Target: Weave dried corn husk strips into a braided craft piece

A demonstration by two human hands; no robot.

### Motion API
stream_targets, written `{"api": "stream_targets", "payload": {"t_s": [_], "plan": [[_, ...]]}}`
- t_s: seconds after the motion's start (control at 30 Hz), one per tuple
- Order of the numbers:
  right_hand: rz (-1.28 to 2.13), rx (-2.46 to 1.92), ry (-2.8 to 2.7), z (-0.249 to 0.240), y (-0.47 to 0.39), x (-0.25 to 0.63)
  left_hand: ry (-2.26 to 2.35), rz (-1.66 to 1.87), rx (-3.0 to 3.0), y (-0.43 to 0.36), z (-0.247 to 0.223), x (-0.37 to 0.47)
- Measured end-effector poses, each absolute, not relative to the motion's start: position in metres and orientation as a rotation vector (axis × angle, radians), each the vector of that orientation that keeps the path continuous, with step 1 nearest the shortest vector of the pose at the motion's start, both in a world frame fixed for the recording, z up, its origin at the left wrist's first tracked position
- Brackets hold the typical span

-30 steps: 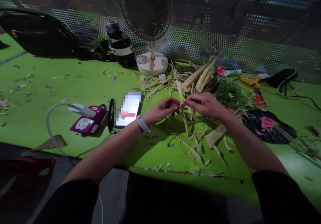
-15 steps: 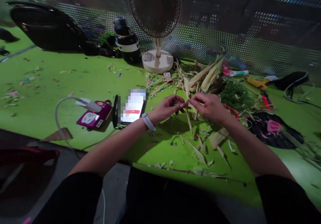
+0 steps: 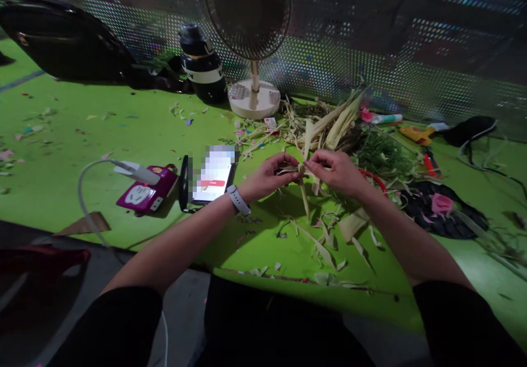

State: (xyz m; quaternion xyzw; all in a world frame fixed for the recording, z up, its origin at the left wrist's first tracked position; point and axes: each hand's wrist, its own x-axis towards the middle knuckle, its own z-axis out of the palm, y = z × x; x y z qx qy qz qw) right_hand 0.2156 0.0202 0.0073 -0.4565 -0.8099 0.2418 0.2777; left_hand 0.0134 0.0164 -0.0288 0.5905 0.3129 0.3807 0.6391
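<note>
Pale dry corn husk strips [image 3: 304, 191] cross between my two hands above the green table. My left hand [image 3: 274, 176], with a light watch band at the wrist, pinches the strips where they meet. From the other side my right hand [image 3: 333, 172] is closed on the same strips, thumb and fingertips together. One strip stands up between the hands and another hangs down. Just behind lies a heap of dry husks [image 3: 343, 123]. Loose husk scraps [image 3: 323, 252] are scattered below the hands.
Left of my hands are a phone [image 3: 214, 175] and a purple power socket [image 3: 144, 191] with a white cable. A fan [image 3: 254, 101], a dark bottle [image 3: 203, 73] and a black bag [image 3: 69, 43] stand behind. A yellow glue gun [image 3: 416, 134] and green strands [image 3: 379, 156] lie right.
The view has shifted slightly, so most things sit further left. Both hands keep hold of the husk strips, with small finger movements at the crossing.
</note>
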Motion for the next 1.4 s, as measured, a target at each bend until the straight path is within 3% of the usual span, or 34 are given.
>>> {"api": "stream_targets", "payload": {"t_s": [0.73,1.07,1.27,1.4], "plan": [[0.721,-1.271,-2.056,0.001,0.016,0.209,0.772,0.915,1.378,0.016,-0.028,0.015],[0.406,-1.275,-2.302,-0.013,0.017,0.207,0.824,0.851,1.469,0.016,-0.029,0.015],[-0.196,-1.307,-2.020,-0.004,0.011,0.208,0.815,1.049,1.025,0.020,-0.032,0.018],[-0.223,-1.349,-2.137,-0.003,0.014,0.211,0.746,1.176,0.879,0.021,-0.035,0.020]]}}
